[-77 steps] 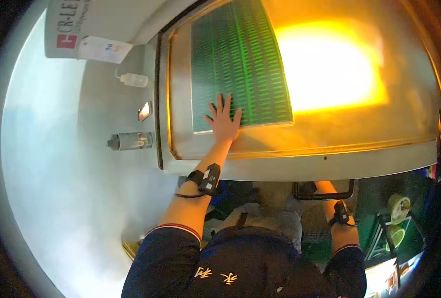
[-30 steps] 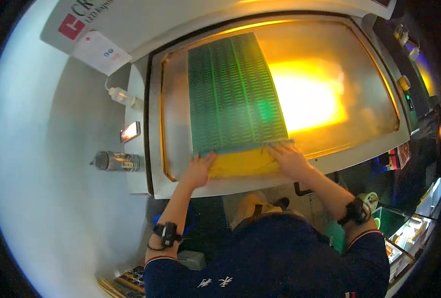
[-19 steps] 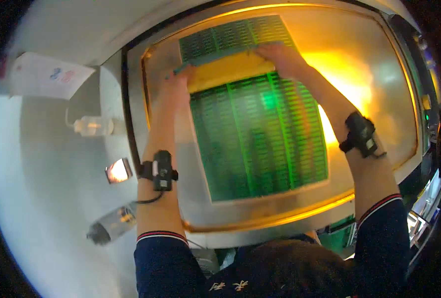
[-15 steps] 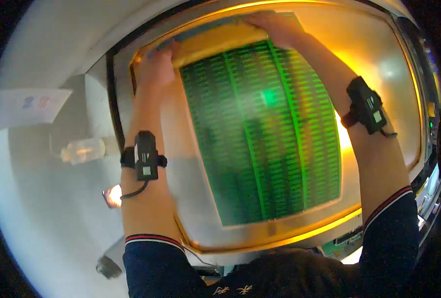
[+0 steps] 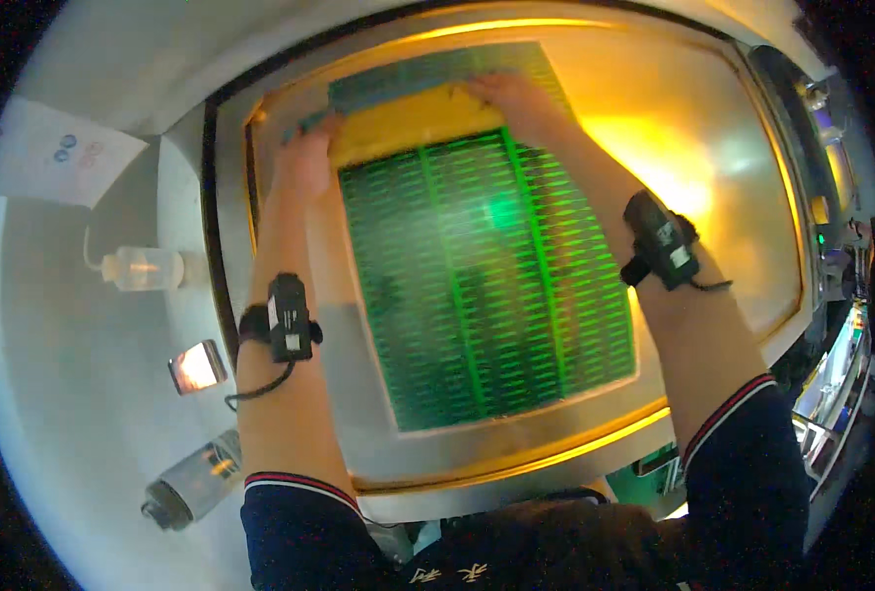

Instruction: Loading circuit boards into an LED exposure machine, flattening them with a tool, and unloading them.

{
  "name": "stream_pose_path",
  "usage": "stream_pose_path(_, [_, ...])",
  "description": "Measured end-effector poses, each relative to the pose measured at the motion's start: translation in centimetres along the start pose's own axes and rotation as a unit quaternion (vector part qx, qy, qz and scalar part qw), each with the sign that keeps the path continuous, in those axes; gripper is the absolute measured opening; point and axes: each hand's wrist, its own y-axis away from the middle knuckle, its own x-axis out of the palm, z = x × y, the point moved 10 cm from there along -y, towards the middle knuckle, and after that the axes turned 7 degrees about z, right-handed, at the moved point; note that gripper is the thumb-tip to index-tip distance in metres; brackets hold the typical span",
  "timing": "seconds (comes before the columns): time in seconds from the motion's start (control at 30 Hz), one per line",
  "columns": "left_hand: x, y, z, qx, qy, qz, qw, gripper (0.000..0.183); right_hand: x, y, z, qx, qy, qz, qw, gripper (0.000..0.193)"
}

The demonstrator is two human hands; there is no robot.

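Observation:
A wide yellow scraper (image 5: 398,120) with a blue-grey upper edge lies across the far part of a green patterned panel (image 5: 486,295). My left hand (image 5: 306,158) is closed around the scraper's left end, its fingers blurred and partly hidden. At the right end my right hand (image 5: 516,103) grips it, fingertips bent over the upper edge. A strip of green shows beyond the scraper. The panel sits on a large, pale, shiny surface with an orange-lit frame, and bright columns of fine marks run down it.
To the left on a white ledge are a squeeze bottle (image 5: 147,268), a phone with a lit screen (image 5: 197,367) and a clear drinking bottle (image 5: 193,483) on its side. A printed sheet (image 5: 63,153) hangs at the far left. Black strapped devices (image 5: 288,320) sit on both forearms.
Both hands have drawn the scraper nearer to me over the panel, and more green shows beyond it. The whole view has shifted slightly.

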Motion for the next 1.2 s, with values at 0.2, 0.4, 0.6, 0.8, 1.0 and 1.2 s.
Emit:
stream_pose_path(0.2, [1.1,15.7,-5.9,-0.007,-0.102,0.097,0.99,0.073,-4.8,14.1,8.6,-0.004,-0.099,0.126,0.987,0.061])
stream_pose_path(0.4, [6.1,42.1,-25.4,0.087,-0.002,0.348,0.933,0.081,-9.5,46.4,16.4,-0.162,-0.167,0.219,0.947,0.055])
stream_pose_path(0.6, [6.5,42.7,-26.0,-0.006,0.0,0.379,0.925,0.084,-11.2,47.6,15.8,-0.078,-0.159,0.179,0.968,0.056])
stream_pose_path(0.8, [8.8,38.8,-30.2,0.038,-0.05,0.288,0.956,0.082,-10.2,48.8,10.3,-0.044,-0.086,0.147,0.984,0.062])
stream_pose_path(1.0, [5.2,15.7,-23.6,-0.035,0.067,0.265,0.961,0.072,-7.7,27.7,-3.9,-0.011,-0.188,0.167,0.968,0.062])
stream_pose_path(1.2, [3.4,-7.3,-17.1,0.008,-0.063,0.077,0.995,0.062,-1.8,7.5,-16.3,0.003,0.001,0.153,0.988,0.082])
